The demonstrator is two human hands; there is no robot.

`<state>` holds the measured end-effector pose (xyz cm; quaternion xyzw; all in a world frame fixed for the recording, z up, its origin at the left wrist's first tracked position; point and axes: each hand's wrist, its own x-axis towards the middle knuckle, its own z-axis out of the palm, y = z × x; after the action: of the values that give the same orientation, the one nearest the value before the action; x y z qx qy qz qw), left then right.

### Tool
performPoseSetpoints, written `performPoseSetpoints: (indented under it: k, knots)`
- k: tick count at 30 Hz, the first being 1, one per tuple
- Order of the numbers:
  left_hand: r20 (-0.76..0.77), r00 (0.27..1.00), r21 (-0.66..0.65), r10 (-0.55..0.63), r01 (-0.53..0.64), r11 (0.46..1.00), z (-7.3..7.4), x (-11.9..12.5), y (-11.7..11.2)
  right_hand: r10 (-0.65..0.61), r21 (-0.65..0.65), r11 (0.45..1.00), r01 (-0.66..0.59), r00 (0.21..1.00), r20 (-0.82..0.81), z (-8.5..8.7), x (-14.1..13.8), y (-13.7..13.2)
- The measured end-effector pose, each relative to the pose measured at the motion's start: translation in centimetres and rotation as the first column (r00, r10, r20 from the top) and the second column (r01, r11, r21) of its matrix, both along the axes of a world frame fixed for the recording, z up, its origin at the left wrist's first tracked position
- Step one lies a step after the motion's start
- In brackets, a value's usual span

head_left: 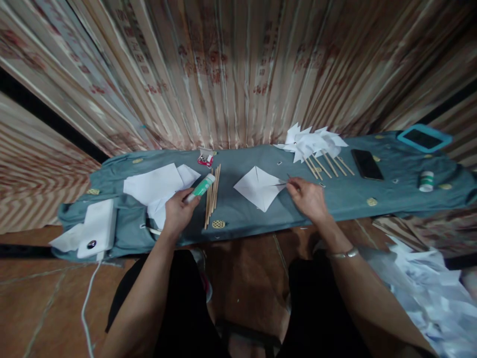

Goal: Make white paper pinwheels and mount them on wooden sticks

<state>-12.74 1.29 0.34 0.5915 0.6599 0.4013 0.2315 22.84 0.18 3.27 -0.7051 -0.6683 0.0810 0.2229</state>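
Note:
My left hand (178,211) is wrapped round a green and white glue stick (201,187), its white end tilted up and to the right. On the cloth between my hands lies a white paper square (257,188), turned like a diamond, with slits running in from its corners. My right hand (307,196) pinches at the paper's right corner; the fingertips partly hide that corner. Thin wooden sticks (212,196) lie just right of my left hand. Behind them is a small red and white box (205,157) with tiny items in it.
White paper sheets (152,184) and a white device with a cable (97,227) lie left. Finished paper pinwheels (313,142) on sticks, a phone (367,164), a green-white cylinder (427,181) and a blue-framed tablet (425,137) are right. More folded paper (425,283) sits low right.

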Motion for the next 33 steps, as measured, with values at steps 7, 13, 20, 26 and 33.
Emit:
performPoseSetpoints:
  k: [7, 13, 20, 26, 33]
  knots:
    - [0.814, 0.571, -0.174, -0.107, 0.414, 0.893, 2.1, 8.7, -3.0, 0.023, -0.111, 0.9, -0.422, 0.301, -0.953, -1.3, -6.8, -2.1]
    - [0.92, 0.391, -0.206, -0.038, 0.562, 0.801, 1.7, 11.9, -3.8, -0.109, -0.1, 0.881, -0.462, 0.007, -0.994, -0.9, -7.3, -2.3]
    - [0.871, 0.489, -0.245, -0.047, 0.516, 0.821, 0.8, 12.0, -2.6, -0.186, -0.161, 0.958, -0.235, -0.087, -0.979, -1.8, -5.9, -1.0]
    - [0.384, 0.858, -0.104, -0.341, 0.407, 0.908, -0.3, 9.7, -0.3, -0.281, -0.269, 0.959, -0.082, -0.222, -0.934, -2.4, -4.0, 0.9]
    - [-0.518, 0.753, 0.037, -0.406, 0.493, 0.869, -1.1, 8.9, 3.0, -0.275, -0.259, 0.961, -0.094, -0.25, -0.928, -2.7, -3.2, 2.1]
